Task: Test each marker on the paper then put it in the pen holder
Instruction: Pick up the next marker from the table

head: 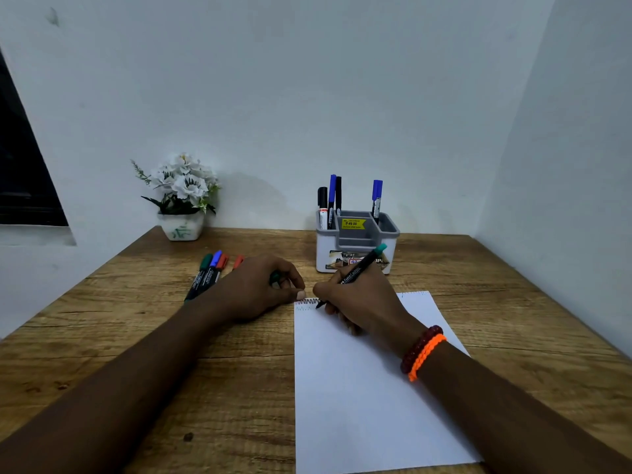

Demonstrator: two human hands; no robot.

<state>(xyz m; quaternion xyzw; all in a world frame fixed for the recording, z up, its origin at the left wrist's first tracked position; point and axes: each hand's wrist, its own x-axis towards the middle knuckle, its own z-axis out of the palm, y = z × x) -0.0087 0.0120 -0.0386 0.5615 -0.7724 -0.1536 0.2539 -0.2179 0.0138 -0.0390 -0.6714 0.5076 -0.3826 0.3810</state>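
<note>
A white sheet of paper (359,388) lies on the wooden table, with coloured zigzag marks along its top left edge. My right hand (362,299) grips a black marker with a green end (362,266), its tip touching the paper near those marks. My left hand (256,289) rests at the paper's top left corner, fingers closed on a green marker cap (275,278). Several loose markers (208,271) lie on the table left of my left hand. The grey and white pen holder (355,241) stands behind my hands with several markers upright in it.
A white pot of artificial flowers (183,200) stands at the table's back left against the wall. Walls close off the back and right side. A dark window frame (24,159) is at the far left.
</note>
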